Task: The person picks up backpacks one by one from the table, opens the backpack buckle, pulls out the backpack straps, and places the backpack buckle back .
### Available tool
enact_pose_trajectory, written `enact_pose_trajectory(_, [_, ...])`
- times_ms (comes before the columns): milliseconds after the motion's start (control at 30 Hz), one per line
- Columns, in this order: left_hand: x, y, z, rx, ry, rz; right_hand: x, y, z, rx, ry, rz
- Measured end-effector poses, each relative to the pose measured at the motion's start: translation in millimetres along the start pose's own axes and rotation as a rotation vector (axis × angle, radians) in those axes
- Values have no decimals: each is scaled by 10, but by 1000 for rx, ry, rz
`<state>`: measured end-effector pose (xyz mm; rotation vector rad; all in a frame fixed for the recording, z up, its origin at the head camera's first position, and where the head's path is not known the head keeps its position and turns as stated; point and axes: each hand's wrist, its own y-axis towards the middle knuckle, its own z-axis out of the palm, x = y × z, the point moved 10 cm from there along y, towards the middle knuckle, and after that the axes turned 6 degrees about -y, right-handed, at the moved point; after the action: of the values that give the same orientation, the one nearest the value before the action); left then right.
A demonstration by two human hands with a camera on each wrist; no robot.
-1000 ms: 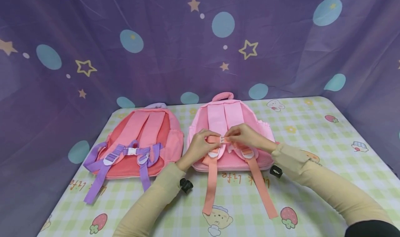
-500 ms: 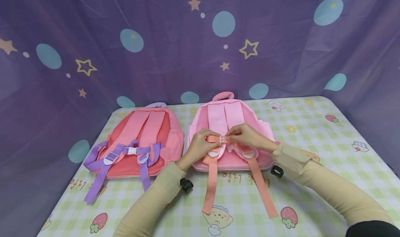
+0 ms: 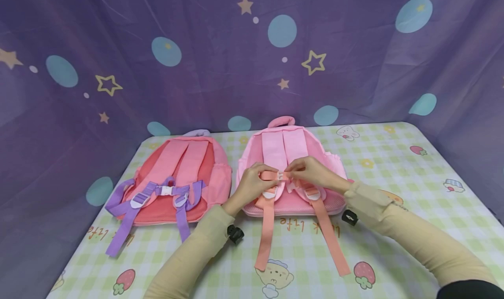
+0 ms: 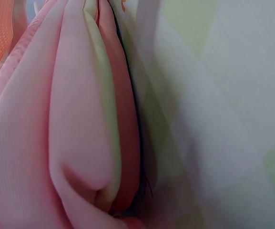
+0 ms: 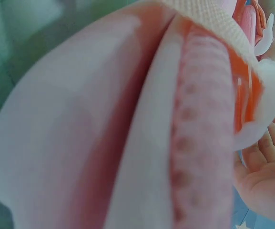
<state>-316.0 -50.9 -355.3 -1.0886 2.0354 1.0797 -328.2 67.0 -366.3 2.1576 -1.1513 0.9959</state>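
Minimal movement since the earlier frame: both hands remain at the buckle on the pink bag, and both bags keep their positions.

Left grip pinches the orange strap just left of the buckle, thumb below and fingers above; right grip pinches the strap on the buckle's right side. Whether the buckle halves are fully engaged cannot be told. Pink bag lies back-face up on the bench, top handle toward the curtain; two orange strap tails extend from its lower edge toward the person. Coral bag lies to the left, likewise back-face up, with purple straps joined across it at a white clip. Left wrist view: pink fabric folds beside the checked cloth.
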Motion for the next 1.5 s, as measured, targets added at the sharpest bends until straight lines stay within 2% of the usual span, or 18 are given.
enact_pose_trajectory(167, [9, 8, 10, 4, -3, -2, -18, 11, 5, -7, 11, 26])
enact_pose_trajectory(467, [3, 11, 23, 13, -11, 16, -19, 40, -11, -69, 18, 1])
enact_pose_trajectory(633, [-3, 9, 17, 10, -3, 12, 21, 22, -19, -68, 20, -5])
enact_pose_trajectory(733, [-17, 8, 16, 11, 10, 16, 50, 1, -28, -69, -10, -6])
enact_pose_trajectory(933, [-2, 7, 26, 19, 33, 7, 84, -9, -15, -93, -143, -4])
enact_pose_trajectory(1000, [11, 4, 33, 24, 32, 1, 102, -8, 16, -82, -152, -11])
enact_pose_trajectory(1200, [8, -9, 34, 26, 24, 12, 128, -22, 79, -47, -102, -6])
enact_pose_trajectory(1500, [7, -27, 8, 9, 13, 17, 72, -35, 71, -51, -60, 25])
